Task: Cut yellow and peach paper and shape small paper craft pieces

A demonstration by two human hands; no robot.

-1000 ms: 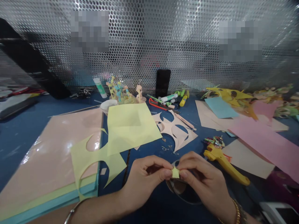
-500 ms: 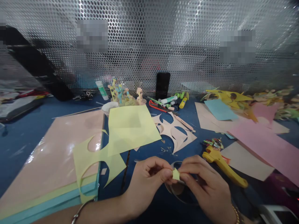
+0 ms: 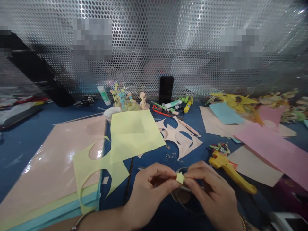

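My left hand [image 3: 150, 189] and my right hand [image 3: 210, 189] pinch a small pale yellow paper piece [image 3: 180, 177] between their fingertips, low in the centre of the view. The piece looks folded into a tiny star-like shape. Under my hands lies a clear ring [image 3: 183, 195], possibly a tape roll, partly hidden by my fingers. Nearest my left hand is a pale yellow cut-out sheet [image 3: 117, 173]. A yellow-handled tool [image 3: 228, 171] lies close to my right hand.
A peach paper stack [image 3: 48, 166] and a yellow sheet [image 3: 134, 134] lie at left and centre. Behind stand small paper figures [image 3: 125, 99], a black phone [image 3: 166, 89] and a glue stick [image 3: 104, 95]. Pink paper [image 3: 269, 150] lies at right. A perforated metal wall [image 3: 154, 41] rises behind.
My hands stay together on the small yellow piece, which has turned slightly between my fingertips. The view has shifted a little; the objects on the table have not visibly moved.
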